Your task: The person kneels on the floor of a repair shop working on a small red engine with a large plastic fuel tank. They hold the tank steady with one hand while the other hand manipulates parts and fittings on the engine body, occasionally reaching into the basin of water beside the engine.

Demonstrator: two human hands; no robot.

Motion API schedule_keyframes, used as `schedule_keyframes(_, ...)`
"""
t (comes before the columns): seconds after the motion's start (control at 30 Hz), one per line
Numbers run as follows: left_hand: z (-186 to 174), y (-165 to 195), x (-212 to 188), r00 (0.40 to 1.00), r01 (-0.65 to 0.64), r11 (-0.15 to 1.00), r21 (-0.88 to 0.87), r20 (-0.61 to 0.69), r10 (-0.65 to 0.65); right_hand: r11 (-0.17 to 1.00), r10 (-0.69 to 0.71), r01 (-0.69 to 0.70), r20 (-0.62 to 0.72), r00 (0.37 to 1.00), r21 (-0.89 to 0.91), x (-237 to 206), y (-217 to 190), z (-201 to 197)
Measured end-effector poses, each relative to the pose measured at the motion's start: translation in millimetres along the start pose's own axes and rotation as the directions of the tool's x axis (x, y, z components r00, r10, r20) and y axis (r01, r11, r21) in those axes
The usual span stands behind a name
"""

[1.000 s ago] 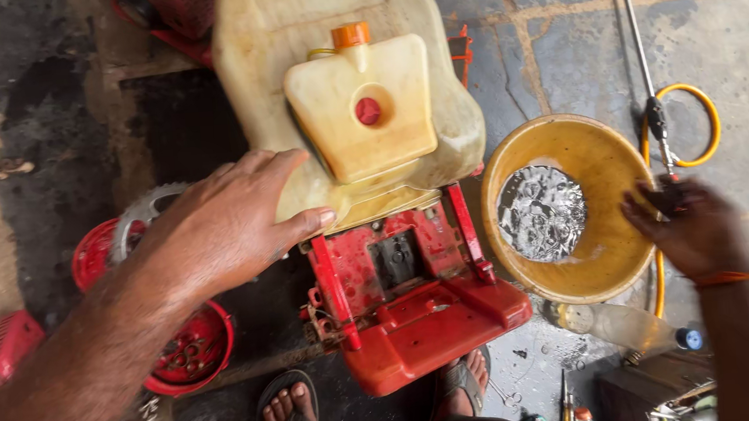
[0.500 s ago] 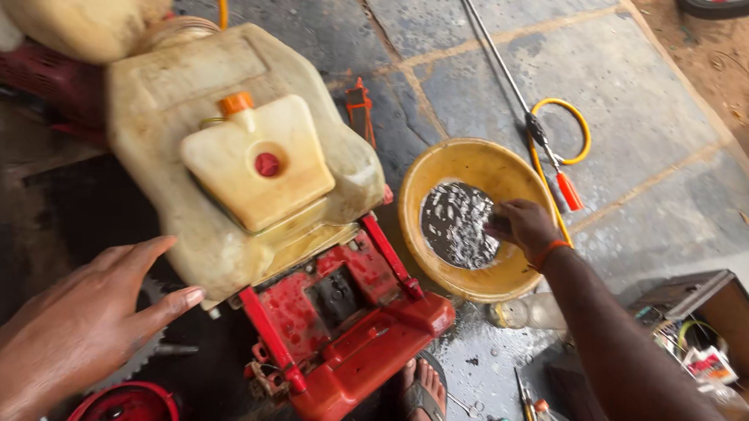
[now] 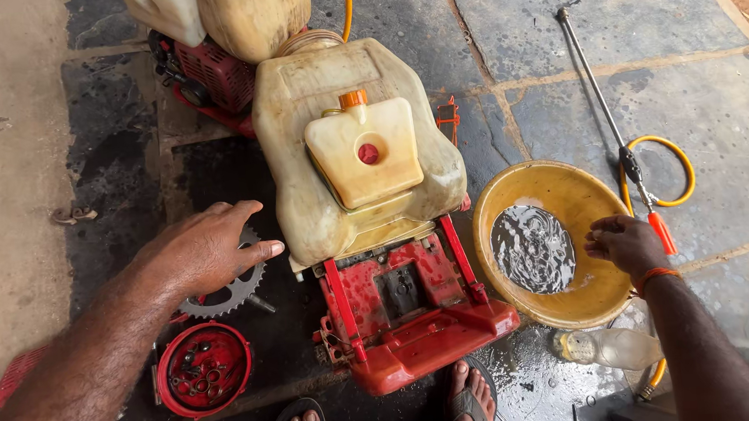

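Note:
A red-framed motor sprayer [image 3: 417,322] with a dirty cream tank [image 3: 308,136] and a small fuel tank with an orange cap [image 3: 366,149] lies on the stone floor in front of me. My left hand [image 3: 206,249] hovers open just left of the tank, above a toothed metal sprocket [image 3: 231,295]. My right hand [image 3: 627,244] rests at the right rim of a yellow basin [image 3: 584,196] holding dark liquid, fingers loosely curled, nothing visibly held.
A red round cover [image 3: 203,369] with small parts lies lower left. A spray lance [image 3: 599,89] with a yellow hose loop lies right. A clear plastic bottle [image 3: 608,348] lies below the basin. Another sprayer [image 3: 222,36] stands behind. My sandalled feet [image 3: 467,402] are at the bottom.
The view has shifted, so the sprayer sits more centred. My left hand came off the tank and now hovers beside it. My right hand moved from inside the basin to its right rim.

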State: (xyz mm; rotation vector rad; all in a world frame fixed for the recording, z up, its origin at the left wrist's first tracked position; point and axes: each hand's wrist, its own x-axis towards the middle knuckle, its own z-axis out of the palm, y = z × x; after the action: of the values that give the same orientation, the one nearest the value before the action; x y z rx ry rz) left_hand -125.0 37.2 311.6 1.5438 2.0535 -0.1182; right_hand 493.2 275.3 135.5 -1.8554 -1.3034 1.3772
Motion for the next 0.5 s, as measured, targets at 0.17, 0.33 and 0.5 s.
schedule_keyframes(0.17, 5, -9, 5, 0.999, -0.041, 0.999, 0.007, -0.024, 0.041, 0.718, -0.304, 0.130, -0.140, 0.942, -0.684, -20, -23, 21)
schedule_keyframes(0.33, 8, -21, 13, 1.000, 0.000, 0.999, 0.046, 0.020, -0.001, 0.529, -0.444, 0.077, -0.198, 0.874, -0.845, -40, -34, 37)
schedule_keyframes(0.5, 13, -27, 15, 0.999, 0.018, 0.992, 0.123, 0.034, -0.022, 0.478, -0.569, 0.084, -0.235, 0.788, -0.875, -35, -33, 42)
